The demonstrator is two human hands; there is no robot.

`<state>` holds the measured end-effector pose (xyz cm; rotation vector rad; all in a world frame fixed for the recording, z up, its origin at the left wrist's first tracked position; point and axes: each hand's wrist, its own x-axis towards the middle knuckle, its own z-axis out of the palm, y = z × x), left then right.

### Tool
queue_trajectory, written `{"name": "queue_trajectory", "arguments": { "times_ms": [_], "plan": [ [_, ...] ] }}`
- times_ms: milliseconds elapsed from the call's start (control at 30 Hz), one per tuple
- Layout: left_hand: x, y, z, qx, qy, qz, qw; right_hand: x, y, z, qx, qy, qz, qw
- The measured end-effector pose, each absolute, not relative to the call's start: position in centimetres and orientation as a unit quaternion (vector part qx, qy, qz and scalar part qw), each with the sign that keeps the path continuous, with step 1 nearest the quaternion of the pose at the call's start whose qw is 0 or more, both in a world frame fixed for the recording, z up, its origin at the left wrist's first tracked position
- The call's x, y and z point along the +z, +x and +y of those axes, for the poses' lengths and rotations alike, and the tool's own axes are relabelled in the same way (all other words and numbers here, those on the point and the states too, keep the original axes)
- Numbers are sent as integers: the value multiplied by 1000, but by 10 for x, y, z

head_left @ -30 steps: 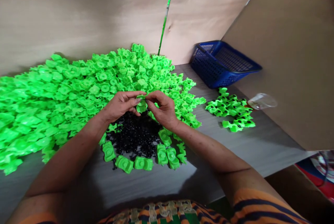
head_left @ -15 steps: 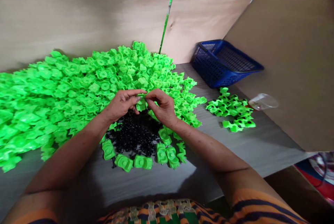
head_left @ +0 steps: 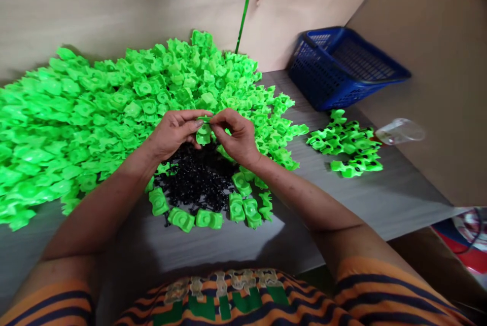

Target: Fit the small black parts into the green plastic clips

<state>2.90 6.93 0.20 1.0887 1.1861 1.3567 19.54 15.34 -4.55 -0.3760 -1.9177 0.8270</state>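
Observation:
My left hand [head_left: 173, 133] is closed on a bright green moulded plastic piece [head_left: 203, 135], gripping its top edge between thumb and fingers. My right hand [head_left: 239, 136] meets it from the other side, its thumb and forefinger pinched at the piece's upper right edge. A thin dark part seems to lie across the green piece at those fingertips, mostly hidden by them. Just below both hands spreads a heap of small black plastic parts [head_left: 198, 181]. Several loose green pieces [head_left: 209, 219] lie around the heap's front and right sides.
A large mound of green pieces [head_left: 95, 113] covers the table's left and back. To the right lies a small group of green pieces with black parts [head_left: 350, 146]. A blue basket [head_left: 323, 75] and a clear plastic cup [head_left: 401, 132] are beside it. A wooden panel [head_left: 418, 87] borders the right.
The view has tipped slightly downward, so everything sits higher in the picture. Both hands stay together at the same green piece, with only a small shift of the fingers.

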Motion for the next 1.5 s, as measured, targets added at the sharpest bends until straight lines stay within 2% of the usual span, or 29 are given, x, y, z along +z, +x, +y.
{"name": "queue_trajectory", "arguments": {
  "times_ms": [133, 367, 533, 633, 733, 867, 967, 1067, 1200, 1500],
  "plan": [
    [4, 18, 74, 586, 397, 526, 472, -41, 198, 159, 303, -197, -829, 426],
    [7, 5, 79, 623, 354, 543, 438, -24, 200, 138, 62, -212, -969, 109],
    [4, 11, 78, 618, 359, 533, 454, -24, 191, 129, 21, -219, -975, 32],
    [4, 10, 77, 605, 368, 522, 476, -24, 191, 131, 36, -221, -974, 32],
    [7, 9, 75, 600, 370, 511, 493, -24, 197, 136, 108, -202, -971, 74],
    [9, 9, 74, 597, 370, 503, 504, -21, 207, 145, 342, -118, -920, 148],
    [9, 9, 74, 594, 369, 501, 510, -16, 214, 150, 547, -81, -821, 145],
    [10, 9, 73, 589, 373, 490, 523, -12, 216, 155, 669, -88, -721, 155],
    [12, 11, 72, 593, 377, 444, 556, -14, 215, 163, 728, -103, -644, 211],
    [13, 27, 68, 625, 359, 390, 574, -23, 211, 165, 774, -84, -583, 233]
  ]
}}
